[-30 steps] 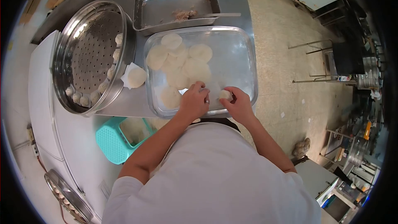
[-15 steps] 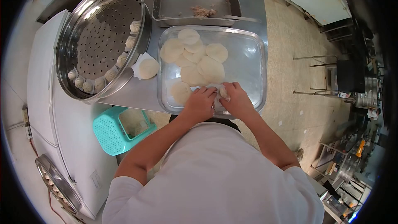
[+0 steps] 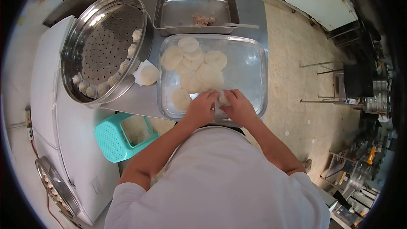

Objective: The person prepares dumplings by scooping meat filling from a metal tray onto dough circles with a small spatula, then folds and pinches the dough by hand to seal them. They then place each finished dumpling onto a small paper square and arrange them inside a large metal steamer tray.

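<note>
My left hand and my right hand meet over the near edge of a shallow steel tray. Between their fingers they pinch a small filled dumpling. Several round dough wrappers lie overlapping in the tray's left half, just beyond my fingers. One more wrapper lies alone beside my left hand.
A perforated round steamer with several finished dumplings along its rim stands at the left. A dough ball on paper sits between steamer and tray. A deeper pan with meat filling and a utensil stands behind. A teal basket is on the floor.
My hands have come together from slightly apart and now both close on the dumpling. The view has shifted a little; the tray's contents lie as before.
</note>
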